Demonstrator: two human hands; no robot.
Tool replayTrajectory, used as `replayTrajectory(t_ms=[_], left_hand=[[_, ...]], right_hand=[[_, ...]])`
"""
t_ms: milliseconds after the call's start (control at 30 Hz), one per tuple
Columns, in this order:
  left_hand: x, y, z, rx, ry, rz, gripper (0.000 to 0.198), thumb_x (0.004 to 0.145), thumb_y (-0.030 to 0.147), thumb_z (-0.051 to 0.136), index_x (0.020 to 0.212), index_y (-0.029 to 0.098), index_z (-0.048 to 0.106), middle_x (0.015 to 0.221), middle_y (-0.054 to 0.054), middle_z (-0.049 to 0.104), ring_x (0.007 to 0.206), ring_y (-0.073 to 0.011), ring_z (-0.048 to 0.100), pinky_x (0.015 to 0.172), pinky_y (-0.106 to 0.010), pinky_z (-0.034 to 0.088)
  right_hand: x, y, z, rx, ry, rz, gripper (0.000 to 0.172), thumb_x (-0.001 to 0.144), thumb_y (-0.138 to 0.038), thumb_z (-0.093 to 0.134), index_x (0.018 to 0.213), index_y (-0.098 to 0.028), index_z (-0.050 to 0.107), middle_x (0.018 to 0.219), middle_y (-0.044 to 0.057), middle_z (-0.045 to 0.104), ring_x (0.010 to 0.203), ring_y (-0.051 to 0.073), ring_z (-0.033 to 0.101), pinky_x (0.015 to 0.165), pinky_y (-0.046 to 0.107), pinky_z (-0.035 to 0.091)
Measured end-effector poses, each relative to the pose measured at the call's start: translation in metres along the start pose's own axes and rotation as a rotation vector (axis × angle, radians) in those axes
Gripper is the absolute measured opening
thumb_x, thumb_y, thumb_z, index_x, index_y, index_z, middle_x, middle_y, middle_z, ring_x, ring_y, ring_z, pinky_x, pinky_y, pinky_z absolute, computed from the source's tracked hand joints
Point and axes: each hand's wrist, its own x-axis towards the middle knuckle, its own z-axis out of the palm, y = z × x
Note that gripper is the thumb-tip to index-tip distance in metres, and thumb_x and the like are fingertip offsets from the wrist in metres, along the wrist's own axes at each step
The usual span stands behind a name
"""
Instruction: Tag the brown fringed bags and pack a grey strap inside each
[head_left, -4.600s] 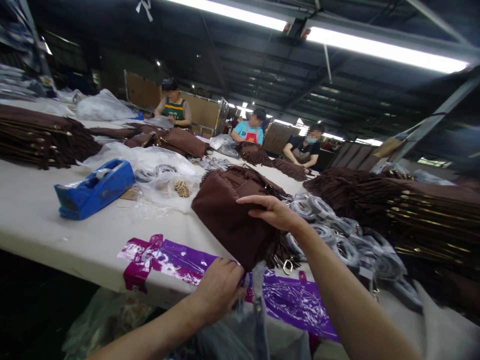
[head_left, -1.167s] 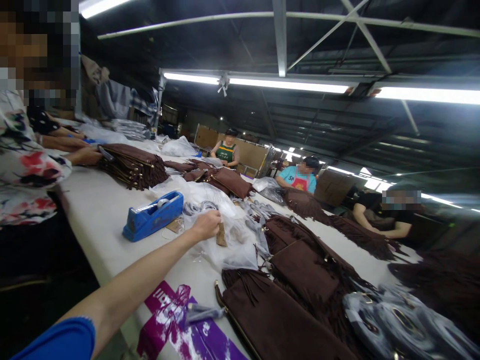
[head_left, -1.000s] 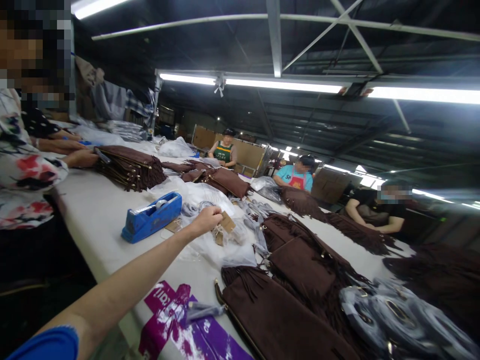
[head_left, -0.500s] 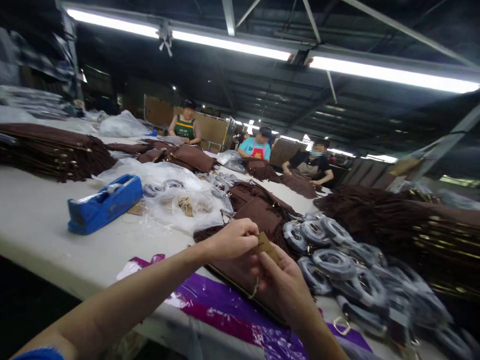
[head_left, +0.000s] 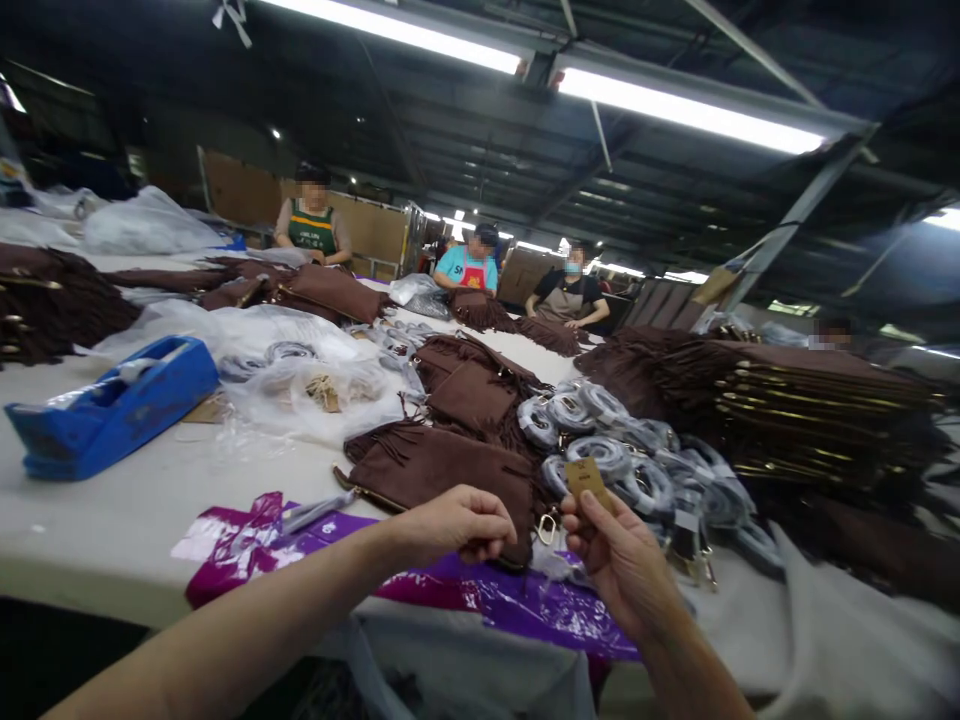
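Between the thumb and fingers of my right hand (head_left: 619, 545) is a small tan hang tag (head_left: 587, 481) with dark print, held upright in front of the coiled straps. My left hand (head_left: 469, 525) is closed with its fingers curled in, over the near part of a brown fringed bag (head_left: 442, 465); whether anything small is inside the fingers is hidden. The bag lies flat with a zipper along its near edge. A gold clasp (head_left: 548, 527) shows at its right end, between my hands. Purple plastic film (head_left: 517, 605) lies under and in front of the bag.
A blue tape dispenser (head_left: 124, 405) stands at the left. Behind the bag are clear plastic bags (head_left: 300, 400) and another brown bag (head_left: 469, 390). Wrapped grey straps (head_left: 652, 480) and a tall stack of brown bags (head_left: 810, 410) lie right. Several people work across the table.
My hands have moved apart: the right hand has carried the tag right, while the left hand has come off it. The view has swung right.
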Motion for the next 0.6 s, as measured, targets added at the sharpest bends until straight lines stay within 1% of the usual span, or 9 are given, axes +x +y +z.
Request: replayTrajectory(t_ms=[67, 133, 200, 267, 333, 400, 500, 567, 600], left_hand=[[0.007, 0.002, 0.005, 0.019, 0.081, 0.028, 0.016, 0.069, 0.026, 0.061, 0.08, 0.014, 0.059, 0.062, 0.004, 0.053, 0.053, -0.0073, 0.044, 0.049, -0.02, 0.027], [0.015, 0.001, 0.016, -0.014, 0.106, 0.037, 0.034, 0.063, 0.016, 0.059, 0.097, 0.016, 0.058, 0.073, 0.004, 0.058, 0.057, -0.0077, 0.049, 0.049, -0.019, 0.027], [0.021, -0.002, 0.03, -0.082, 0.005, 0.024, 0.054, 0.06, 0.013, 0.06, 0.113, 0.02, 0.054, 0.088, 0.003, 0.062, 0.059, -0.0076, 0.053, 0.048, -0.019, 0.028], [0.022, -0.006, 0.043, -0.097, -0.152, 0.006, 0.043, 0.064, 0.019, 0.064, 0.106, 0.018, 0.057, 0.089, 0.001, 0.063, 0.055, -0.0068, 0.052, 0.048, -0.02, 0.029], [0.019, -0.01, 0.05, -0.042, -0.21, -0.02, 0.022, 0.071, 0.028, 0.065, 0.087, 0.014, 0.062, 0.075, 0.001, 0.06, 0.05, -0.0058, 0.046, 0.048, -0.02, 0.028], [0.014, -0.012, 0.05, 0.026, -0.162, -0.063, 0.023, 0.074, 0.036, 0.064, 0.074, 0.013, 0.061, 0.065, 0.002, 0.056, 0.046, -0.0055, 0.04, 0.045, -0.021, 0.025], [0.007, -0.014, 0.044, 0.154, -0.061, -0.106, 0.025, 0.08, 0.038, 0.059, 0.074, 0.013, 0.064, 0.063, 0.002, 0.059, 0.042, -0.0057, 0.036, 0.043, -0.021, 0.024], [0.004, -0.014, 0.043, 0.38, -0.029, -0.059, 0.026, 0.084, 0.032, 0.055, 0.067, 0.014, 0.063, 0.058, 0.002, 0.059, 0.043, -0.0068, 0.039, 0.046, -0.021, 0.028], [0.003, -0.013, 0.045, 0.546, -0.025, -0.016, 0.027, 0.084, 0.028, 0.054, 0.063, 0.014, 0.063, 0.056, 0.002, 0.058, 0.044, -0.0079, 0.042, 0.049, -0.021, 0.03]], right_hand=[[-0.005, 0.0, -0.011, 0.008, 0.007, 0.025, 0.036, 0.062, -0.031, 0.089, 0.084, -0.017, 0.065, 0.072, -0.001, 0.069, 0.056, 0.01, 0.062, 0.046, 0.017, 0.054], [-0.009, 0.001, -0.016, 0.016, -0.02, 0.044, 0.035, 0.064, -0.031, 0.088, 0.085, -0.017, 0.065, 0.072, -0.001, 0.069, 0.057, 0.01, 0.062, 0.047, 0.017, 0.053], [-0.013, 0.0, -0.015, 0.021, -0.052, 0.041, 0.033, 0.066, -0.034, 0.087, 0.085, -0.017, 0.065, 0.073, -0.001, 0.068, 0.057, 0.009, 0.06, 0.048, 0.017, 0.052], [-0.017, -0.003, -0.013, 0.022, -0.068, 0.027, 0.033, 0.066, -0.036, 0.087, 0.084, -0.017, 0.065, 0.073, -0.001, 0.068, 0.056, 0.009, 0.059, 0.048, 0.018, 0.052], [-0.023, -0.007, -0.015, 0.016, -0.046, 0.014, 0.035, 0.064, -0.037, 0.087, 0.084, -0.018, 0.065, 0.073, -0.001, 0.068, 0.056, 0.009, 0.059, 0.048, 0.019, 0.051], [-0.03, -0.008, -0.025, 0.005, -0.001, 0.011, 0.036, 0.063, -0.037, 0.088, 0.083, -0.018, 0.065, 0.071, -0.001, 0.067, 0.055, 0.01, 0.059, 0.048, 0.019, 0.05], [-0.041, 0.003, -0.054, -0.069, 0.031, 0.06, 0.034, 0.067, -0.042, 0.084, 0.083, -0.018, 0.066, 0.071, 0.0, 0.067, 0.053, 0.01, 0.059, 0.047, 0.02, 0.049], [-0.047, 0.016, -0.076, -0.25, 0.053, 0.112, 0.037, 0.069, -0.047, 0.079, 0.091, -0.019, 0.068, 0.079, 0.004, 0.07, 0.062, 0.016, 0.064, 0.05, 0.025, 0.052], [-0.05, 0.022, -0.086, -0.388, 0.106, 0.087, 0.043, 0.068, -0.049, 0.078, 0.098, -0.019, 0.068, 0.089, 0.007, 0.071, 0.071, 0.021, 0.067, 0.054, 0.028, 0.055]])
